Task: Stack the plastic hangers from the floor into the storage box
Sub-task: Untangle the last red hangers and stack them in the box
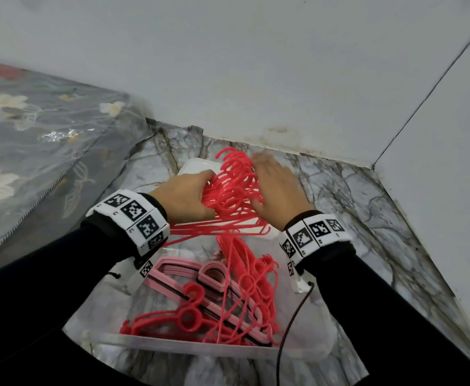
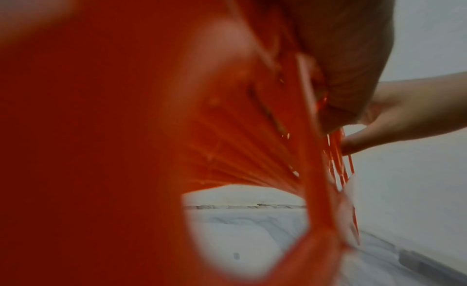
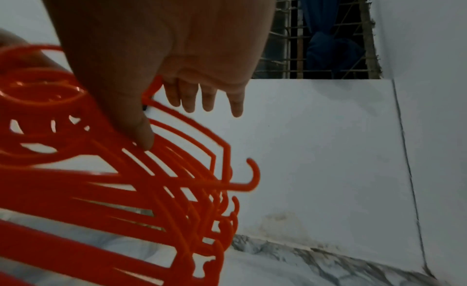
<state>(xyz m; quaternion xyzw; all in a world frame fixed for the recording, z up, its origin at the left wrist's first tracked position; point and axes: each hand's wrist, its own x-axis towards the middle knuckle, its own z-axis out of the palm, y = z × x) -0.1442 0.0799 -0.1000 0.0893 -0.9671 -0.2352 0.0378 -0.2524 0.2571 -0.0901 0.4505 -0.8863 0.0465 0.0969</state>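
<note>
On the marble-patterned floor [image 1: 339, 190] near the wall corner, both hands worked one fanned bundle of red hangers [image 1: 234, 188], which sat above a white lid-like panel [image 1: 195, 165] (whether this belongs to the storage box could not be told). The left hand [image 1: 183, 196] had its fingers curled into the bundle from the left side, gripping it. The right hand [image 1: 278, 188] lay against the other side with fingers fairly straight; the right wrist view showed the thumb [image 3: 141, 128] pressed onto the hanger arms while the fingers [image 3: 202, 96] hung loose and clear, so it pressed rather than grasped. Nearer the body, a clear storage box [image 1: 172, 346] already held a flat stack of pale pink hangers [image 1: 189, 277] with more red hangers [image 1: 245, 291] lying askew on top, some leaning over the rim. Judgement: each hanger is light, thin and fairly stiff plastic, but a bundle this loose will splay and slide, and the open hooks [image 1: 234, 157] will snag one another and the box rim. Best hold is probably at the necks just under the hooks, where the pieces converge, with the second hand squaring the lower bars so the set goes in flat. Risk: individual hangers slipping out of the fan, or the askew ones in the box blocking a level stack.
</note>
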